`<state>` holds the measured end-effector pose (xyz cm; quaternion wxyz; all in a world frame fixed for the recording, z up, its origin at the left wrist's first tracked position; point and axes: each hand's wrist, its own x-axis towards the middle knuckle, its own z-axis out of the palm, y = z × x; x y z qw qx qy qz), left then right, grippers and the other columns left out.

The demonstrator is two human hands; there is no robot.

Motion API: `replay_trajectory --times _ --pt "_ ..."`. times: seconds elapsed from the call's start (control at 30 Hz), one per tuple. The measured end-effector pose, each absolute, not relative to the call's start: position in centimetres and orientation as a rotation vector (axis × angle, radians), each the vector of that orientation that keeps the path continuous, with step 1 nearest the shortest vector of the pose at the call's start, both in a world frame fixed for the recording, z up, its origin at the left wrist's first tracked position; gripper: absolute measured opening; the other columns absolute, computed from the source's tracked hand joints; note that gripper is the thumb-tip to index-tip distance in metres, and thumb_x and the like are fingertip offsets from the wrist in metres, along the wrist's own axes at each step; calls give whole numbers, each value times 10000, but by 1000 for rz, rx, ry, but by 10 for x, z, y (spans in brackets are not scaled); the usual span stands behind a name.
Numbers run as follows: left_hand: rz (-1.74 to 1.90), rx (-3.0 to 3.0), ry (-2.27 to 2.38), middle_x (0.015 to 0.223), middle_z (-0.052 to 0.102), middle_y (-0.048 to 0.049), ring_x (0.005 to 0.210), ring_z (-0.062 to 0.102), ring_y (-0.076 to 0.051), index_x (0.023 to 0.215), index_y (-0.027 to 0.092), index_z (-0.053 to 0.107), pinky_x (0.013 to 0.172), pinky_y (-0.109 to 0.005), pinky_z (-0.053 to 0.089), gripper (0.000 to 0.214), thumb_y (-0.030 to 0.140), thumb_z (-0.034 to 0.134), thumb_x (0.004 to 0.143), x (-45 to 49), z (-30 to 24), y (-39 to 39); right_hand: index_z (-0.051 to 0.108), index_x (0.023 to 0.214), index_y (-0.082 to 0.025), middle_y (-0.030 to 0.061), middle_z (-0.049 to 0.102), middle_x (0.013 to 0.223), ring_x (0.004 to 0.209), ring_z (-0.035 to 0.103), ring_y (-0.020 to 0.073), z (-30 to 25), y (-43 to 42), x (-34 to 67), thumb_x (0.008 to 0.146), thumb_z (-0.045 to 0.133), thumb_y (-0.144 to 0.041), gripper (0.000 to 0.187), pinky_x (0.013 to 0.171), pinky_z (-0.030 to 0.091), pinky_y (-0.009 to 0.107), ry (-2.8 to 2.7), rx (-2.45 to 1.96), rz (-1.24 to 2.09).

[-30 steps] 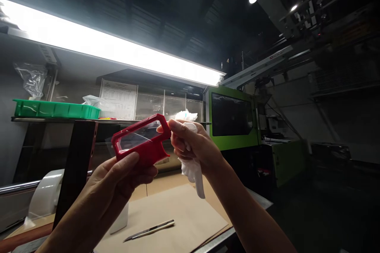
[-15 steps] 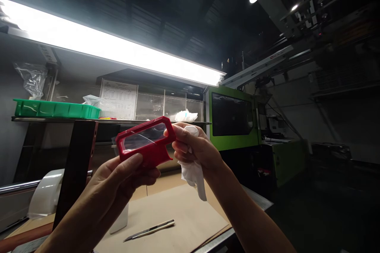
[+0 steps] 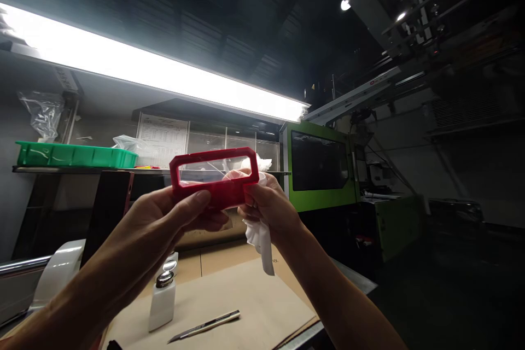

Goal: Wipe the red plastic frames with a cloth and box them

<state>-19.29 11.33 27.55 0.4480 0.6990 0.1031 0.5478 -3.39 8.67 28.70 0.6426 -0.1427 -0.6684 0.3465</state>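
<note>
Now the red frame [image 3: 214, 176] has swung up level, window facing the camera, raised before the lamp. Left hand [image 3: 164, 224] pinches its lower left edge; right hand [image 3: 266, 210] grips the right end, white cloth [image 3: 259, 238] bunched inside, above the cardboard [image 3: 246, 295].

No text can be read; the posted sheet [image 3: 163, 139] is too blurred.

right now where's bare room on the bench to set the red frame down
Bare brown sheet between the knife and the right forearm. Crowded at left: white bottle, white roll. Both hands hold the red frame.
</note>
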Motion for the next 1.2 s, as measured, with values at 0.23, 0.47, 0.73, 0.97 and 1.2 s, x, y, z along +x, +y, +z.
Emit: replay_trajectory --times 0.23,0.47,0.73,0.97,1.2 --pt "1481 1899 289 686 756 -34 600 703 -162 819 218 738 576 -184 565 306 468 728 642 -195 308 107 456 543 -174 -113 376 402 336 251 6 311 77 -35 628 506 -111 117 344 157 159 -1586 -389 640" --pt "1571 1931 288 720 752 -16 635 710 -168 897 253 738 600 -206 568 333 472 711 647 -202 319 98 404 499 -180 -122 332 360 322 215 2 326 66 -49 615 501 -61 193 335 125 162 -1512 -406 547" --pt "1577 1910 256 704 751 -34 629 712 -167 906 229 741 587 -179 561 349 442 721 631 -205 321 93 434 508 -175 -122 333 360 323 209 1 327 68 -54 609 495 -61 164 333 121 160 -1505 -404 532" --pt "1580 1890 201 672 748 -41 585 705 -162 840 198 747 556 -171 567 317 433 732 628 -206 320 93 400 492 -184 -119 340 364 329 218 6 325 71 -57 607 525 -92 193 332 131 163 -1473 -387 506" --pt "1483 1831 119 795 766 -53 693 723 -194 860 191 741 639 -202 589 369 483 746 634 -208 312 103 550 705 -186 -119 335 453 360 205 30 313 79 -48 753 599 -286 121 331 165 171 -1242 -208 499"
